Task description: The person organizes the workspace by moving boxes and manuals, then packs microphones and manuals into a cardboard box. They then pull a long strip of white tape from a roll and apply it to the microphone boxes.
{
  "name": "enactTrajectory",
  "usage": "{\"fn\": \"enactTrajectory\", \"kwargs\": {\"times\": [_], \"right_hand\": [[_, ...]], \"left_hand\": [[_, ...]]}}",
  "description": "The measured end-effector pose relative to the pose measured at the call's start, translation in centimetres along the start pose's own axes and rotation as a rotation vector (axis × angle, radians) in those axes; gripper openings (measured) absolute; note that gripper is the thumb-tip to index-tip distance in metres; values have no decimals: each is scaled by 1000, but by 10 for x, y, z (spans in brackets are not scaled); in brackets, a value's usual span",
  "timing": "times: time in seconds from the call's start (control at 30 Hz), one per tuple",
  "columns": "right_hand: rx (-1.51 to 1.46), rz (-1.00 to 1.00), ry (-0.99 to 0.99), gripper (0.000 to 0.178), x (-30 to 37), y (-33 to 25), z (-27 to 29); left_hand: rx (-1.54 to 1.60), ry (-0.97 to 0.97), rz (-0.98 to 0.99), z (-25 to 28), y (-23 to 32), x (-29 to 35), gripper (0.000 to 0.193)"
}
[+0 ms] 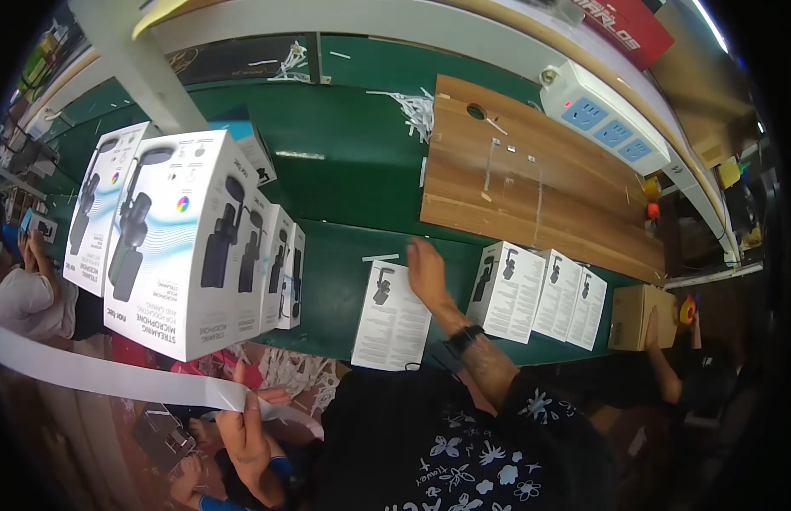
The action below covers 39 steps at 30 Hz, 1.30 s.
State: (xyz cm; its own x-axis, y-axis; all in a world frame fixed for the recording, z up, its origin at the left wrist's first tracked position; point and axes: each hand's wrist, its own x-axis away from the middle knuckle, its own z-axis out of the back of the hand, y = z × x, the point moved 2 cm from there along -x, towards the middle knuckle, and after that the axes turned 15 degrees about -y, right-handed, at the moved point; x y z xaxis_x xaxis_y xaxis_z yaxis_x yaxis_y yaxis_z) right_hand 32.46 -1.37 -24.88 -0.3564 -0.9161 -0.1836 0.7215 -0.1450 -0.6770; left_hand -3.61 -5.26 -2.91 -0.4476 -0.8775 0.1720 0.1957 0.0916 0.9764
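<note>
My left hand (247, 430) pinches the end of a long white strip (123, 381), which looks like paper or label backing and runs off to the left. On the green bench, a white microphone box (389, 317) lies with its printed text side up. At that box's upper right edge is my right hand (426, 271), fingers extended and partly turned from view, with a dark watch on the wrist. A small white strip (380, 257) lies just beyond the box.
Large white microphone boxes (161, 247) stand at left, and several more (508, 289) stand right of my right hand. A wooden board (532, 170) leans behind, below a power strip (604, 123). Other people work nearby; one's hand (652, 328) touches a brown carton (631, 317).
</note>
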Motion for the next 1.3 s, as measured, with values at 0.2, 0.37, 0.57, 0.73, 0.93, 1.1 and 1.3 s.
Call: {"fn": "enactTrajectory", "kwargs": {"times": [0.2, 0.37, 0.57, 0.73, 0.93, 1.1, 1.3], "right_hand": [[221, -576, -514, 35, -29, 6, -27], [-252, -243, -241, 23, -21, 23, -19], [176, -22, -392, 18, 12, 29, 15], [256, 25, -511, 18, 10, 27, 17], [194, 137, -486, 20, 18, 18, 25], [418, 174, -439, 71, 51, -10, 21], [518, -41, -479, 98, 42, -32, -5]], "left_hand": [[-54, -23, -58, -14, 8, -24, 47], [-70, -50, -56, -12, -2, -24, 43], [37, 60, -21, -11, -16, -18, 25], [2, -16, -48, -13, -14, -24, 15], [24, 14, -40, -17, -17, -21, 16], [16, 24, -12, -17, -9, -21, 31], [-101, -69, -55, -17, -17, -22, 40]]}}
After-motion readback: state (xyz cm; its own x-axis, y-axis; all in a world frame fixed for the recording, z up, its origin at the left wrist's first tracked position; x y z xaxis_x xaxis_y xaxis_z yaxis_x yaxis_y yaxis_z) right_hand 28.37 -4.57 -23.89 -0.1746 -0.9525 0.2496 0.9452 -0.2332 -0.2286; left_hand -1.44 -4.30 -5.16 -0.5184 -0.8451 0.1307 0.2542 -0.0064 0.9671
